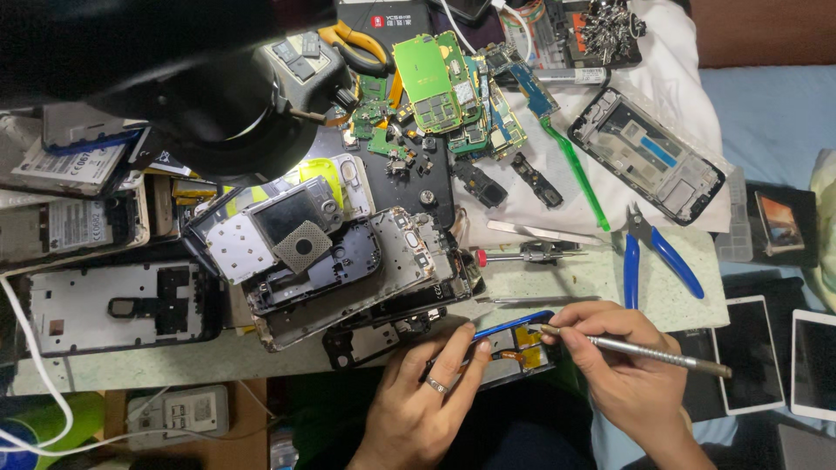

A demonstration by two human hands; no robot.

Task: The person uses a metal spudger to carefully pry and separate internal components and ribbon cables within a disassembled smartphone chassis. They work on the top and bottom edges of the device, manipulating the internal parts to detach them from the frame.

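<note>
Right hand (pixel 623 357) has a closed, pen-style grip on a slim metal tool (pixel 644 351), tip down on the open phone (pixel 505 348) near its yellow-orange flex; held low and slanted, likely for fine control at the tip. Left hand (pixel 431 392), ring on one finger, pinches the phone's blue-edged frame from the left, grip closed on it, probably to keep it from sliding; the phone sits at the near edge of the worktop (pixel 557 283), between both hands. Just beyond: a red-tipped screwdriver (pixel 522 256) and tweezers (pixel 535 300) lying flat, blue-handled cutters (pixel 649 252) to the right, all within reach. Left of the phone, a stack of stripped phone frames (pixel 331 261), overlapping. Further back, green circuit boards (pixel 435 83) piled loose on a dark mat, and a green plastic pry tool (pixel 575 170) on white cloth. Containers: a dark tray (pixel 601 54) at top holds a heap of small metal parts, kind too small to tell; a clear compartment box (pixel 738 231) at the right edge, contents unclear.
</note>
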